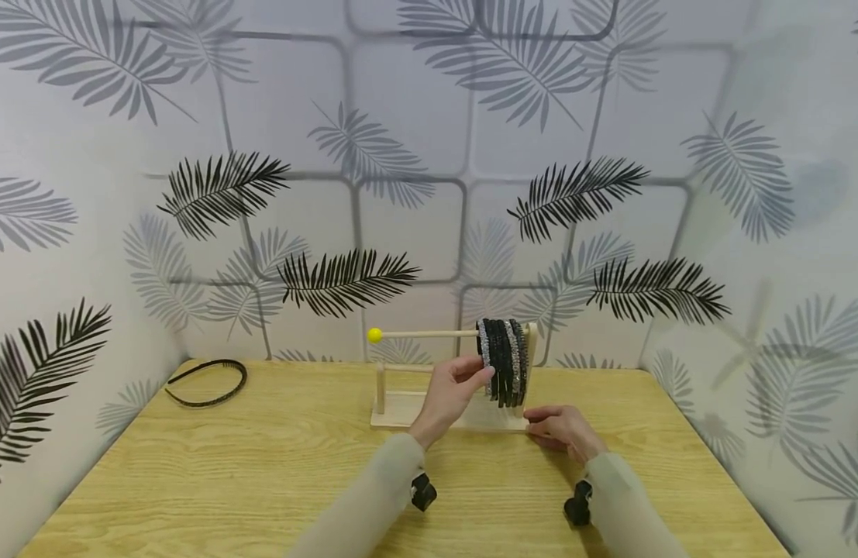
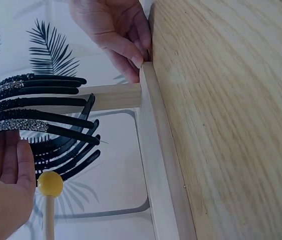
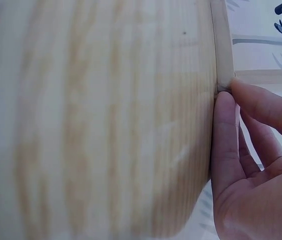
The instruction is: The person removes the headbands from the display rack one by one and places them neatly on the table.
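Tabletop [image 1: 226,480] — headbands [image 1: 501,364], left fingers [image 2: 11,160] (tips hidden)

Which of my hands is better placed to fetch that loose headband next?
Probably the left hand: it's nearer the loose headband, out on that side, though touching the hanging headbands; the right hand grips the stand.

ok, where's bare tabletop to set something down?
Bare: tabletop between loose headband and rack; front left, beside left sleeve; right, between right grip and tabletop's right edge. Crowded: rack's right end, with hung headbands, left grip on them, right grip at the base.
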{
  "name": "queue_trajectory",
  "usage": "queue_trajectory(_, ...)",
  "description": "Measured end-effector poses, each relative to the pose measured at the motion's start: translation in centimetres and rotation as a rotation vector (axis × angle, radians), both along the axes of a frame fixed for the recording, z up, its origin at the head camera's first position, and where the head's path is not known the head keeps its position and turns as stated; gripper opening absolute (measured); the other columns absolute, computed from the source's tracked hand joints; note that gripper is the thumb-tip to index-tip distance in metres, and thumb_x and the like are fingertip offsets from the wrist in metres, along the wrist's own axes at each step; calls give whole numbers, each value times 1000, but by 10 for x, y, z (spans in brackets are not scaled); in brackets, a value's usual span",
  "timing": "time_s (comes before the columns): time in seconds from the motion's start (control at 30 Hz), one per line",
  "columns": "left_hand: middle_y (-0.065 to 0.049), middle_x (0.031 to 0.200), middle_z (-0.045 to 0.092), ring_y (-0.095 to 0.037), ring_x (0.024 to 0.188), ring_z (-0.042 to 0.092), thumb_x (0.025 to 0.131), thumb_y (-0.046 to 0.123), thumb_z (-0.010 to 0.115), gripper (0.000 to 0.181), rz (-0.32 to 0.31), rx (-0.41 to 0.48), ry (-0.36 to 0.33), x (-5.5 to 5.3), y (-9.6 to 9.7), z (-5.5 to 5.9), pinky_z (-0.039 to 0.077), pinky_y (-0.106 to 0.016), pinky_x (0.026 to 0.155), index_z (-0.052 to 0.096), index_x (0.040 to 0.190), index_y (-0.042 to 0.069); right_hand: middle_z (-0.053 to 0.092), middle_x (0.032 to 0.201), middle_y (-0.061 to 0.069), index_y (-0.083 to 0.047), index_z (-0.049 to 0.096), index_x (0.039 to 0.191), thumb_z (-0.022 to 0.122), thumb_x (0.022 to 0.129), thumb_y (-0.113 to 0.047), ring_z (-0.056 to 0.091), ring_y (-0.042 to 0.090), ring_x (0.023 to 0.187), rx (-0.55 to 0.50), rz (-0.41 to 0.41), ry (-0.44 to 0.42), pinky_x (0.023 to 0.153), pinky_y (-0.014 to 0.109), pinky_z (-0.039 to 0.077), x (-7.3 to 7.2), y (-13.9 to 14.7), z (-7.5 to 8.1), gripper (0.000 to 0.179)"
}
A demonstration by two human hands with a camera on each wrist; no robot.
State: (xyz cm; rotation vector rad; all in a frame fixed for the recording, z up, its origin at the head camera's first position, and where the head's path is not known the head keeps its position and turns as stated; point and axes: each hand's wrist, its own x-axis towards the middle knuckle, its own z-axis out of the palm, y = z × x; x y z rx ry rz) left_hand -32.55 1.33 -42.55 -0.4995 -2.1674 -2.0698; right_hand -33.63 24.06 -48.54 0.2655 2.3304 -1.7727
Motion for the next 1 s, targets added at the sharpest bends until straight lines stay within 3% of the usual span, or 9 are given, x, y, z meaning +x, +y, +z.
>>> queue_trajectory(0.2,-12,112,71,-21,97,66,93,24,68,30,17,-19,9,-2,-3,-1,54,-35,87,70,116,4,67,119,18,4,66,122,68,88,2,69,8,83,15,-2,-13,77,29,59,-1,0,-2,34)
queue_trajectory(0.37,-11,104,73,-29,100,67,97,20,64,22,-16,12,33,-2,-14,0,52,-43,91,70,110,3,64,124,21,4,65,123,67,89,2,70,10,86,13,14,-3,79,31,59,0,1,0,34)
queue_trajectory(0.5,-15,104,73,-27,100,69,100,17,57,21,-40,43,44,-2,-24,1,51,-37,96,65,112,1,65,123,21,5,64,123,67,89,3,70,10,86,6,15,4,79,31,59,2,1,1,34)
queue_trajectory(0.77,-27,109,66,-34,95,70,105,15,47,21,-67,106,68,-4,-48,2,56,-36,88,52,120,0,69,113,17,5,65,122,68,89,1,70,11,85,16,24,11,78,31,59,2,0,1,34)
queue_trajectory(1.0,-30,107,66,-21,82,71,106,17,43,22,-39,157,78,-6,-63,2,56,-44,87,50,120,0,66,119,19,5,65,122,66,89,2,69,10,86,27,19,9,79,31,59,3,1,2,33)
